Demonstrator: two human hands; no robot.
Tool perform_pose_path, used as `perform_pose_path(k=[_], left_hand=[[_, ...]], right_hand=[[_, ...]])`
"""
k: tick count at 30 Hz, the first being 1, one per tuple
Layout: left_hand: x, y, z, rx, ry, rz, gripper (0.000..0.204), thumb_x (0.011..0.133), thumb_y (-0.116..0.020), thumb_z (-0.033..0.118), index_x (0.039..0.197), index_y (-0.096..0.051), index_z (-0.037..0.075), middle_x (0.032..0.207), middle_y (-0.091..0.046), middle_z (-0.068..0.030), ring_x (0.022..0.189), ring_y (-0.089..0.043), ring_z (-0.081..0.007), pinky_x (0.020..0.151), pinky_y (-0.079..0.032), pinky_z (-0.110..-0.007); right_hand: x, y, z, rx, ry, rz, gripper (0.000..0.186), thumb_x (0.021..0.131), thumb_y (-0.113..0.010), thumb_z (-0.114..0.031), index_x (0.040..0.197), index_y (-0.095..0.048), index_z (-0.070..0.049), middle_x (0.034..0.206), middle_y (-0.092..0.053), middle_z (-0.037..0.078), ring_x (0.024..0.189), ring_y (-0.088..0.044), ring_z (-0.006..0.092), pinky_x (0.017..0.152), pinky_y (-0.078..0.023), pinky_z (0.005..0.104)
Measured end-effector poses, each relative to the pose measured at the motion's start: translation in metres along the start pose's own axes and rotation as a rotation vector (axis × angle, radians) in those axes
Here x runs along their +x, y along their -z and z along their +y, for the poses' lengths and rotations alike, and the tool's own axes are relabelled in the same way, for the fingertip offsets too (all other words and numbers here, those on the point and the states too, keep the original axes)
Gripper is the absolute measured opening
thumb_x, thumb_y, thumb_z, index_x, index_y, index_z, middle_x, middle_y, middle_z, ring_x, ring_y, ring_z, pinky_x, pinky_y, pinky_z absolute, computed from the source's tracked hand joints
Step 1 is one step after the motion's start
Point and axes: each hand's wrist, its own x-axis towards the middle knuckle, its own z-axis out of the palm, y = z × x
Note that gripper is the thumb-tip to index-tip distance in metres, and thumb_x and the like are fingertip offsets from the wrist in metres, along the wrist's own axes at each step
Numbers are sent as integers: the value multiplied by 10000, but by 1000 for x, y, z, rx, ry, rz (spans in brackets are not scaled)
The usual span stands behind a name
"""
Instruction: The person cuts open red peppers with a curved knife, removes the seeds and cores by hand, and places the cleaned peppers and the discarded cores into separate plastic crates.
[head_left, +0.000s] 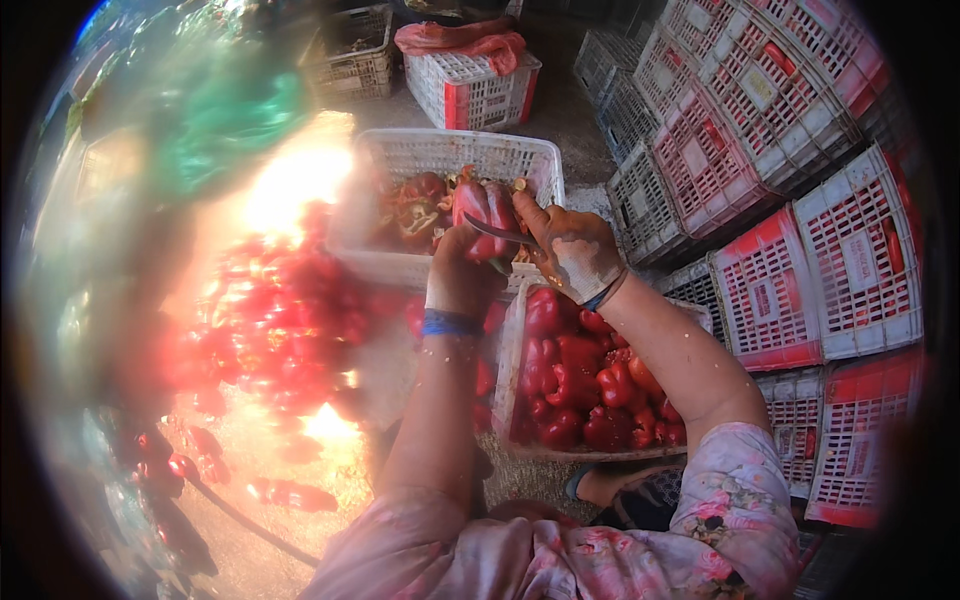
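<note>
Above a white crate of cut peppers and scraps [410,215] at the centre, my left hand [457,268] is closed round a red pepper [480,205] from below. My right hand [575,250], in a soiled glove, grips a curved knife [490,231], its blade lying across the pepper. My right thumb is raised by a pale stem at the pepper's upper right. Just below, a second crate [510,380] holds several whole red peppers [580,400].
Stacked red and white crates [760,110] line the right. Behind are a crate with red mesh on it [460,95] and another crate [350,70]. A glare-blurred heap of red peppers [260,330] lies at the left, with more on the floor [250,540].
</note>
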Motion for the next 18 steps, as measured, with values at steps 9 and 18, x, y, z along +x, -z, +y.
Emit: perform_pose_path(k=[9, 18], left_hand=[[50, 31, 15, -297, 276, -45, 341, 826, -540, 218, 1114, -550, 36, 1013, -624, -99, 882, -619, -242, 724, -528, -347], [66, 38, 29, -215, 333, -22, 359, 806, -556, 327, 1079, -566, 94, 924, -647, -52, 771, -618, -211, 509, -454, -313]], right_hand=[[57, -8, 17, -96, -40, -240, 758, 725, -674, -214, 1396, -375, -26, 1007, -646, 179, 932, -644, 316, 802, -517, 382], [93, -65, 37, -10, -208, -321, 590, 829, -579, -269, 1358, -439, -50, 1071, -656, 160, 967, -647, 290, 822, -511, 352]])
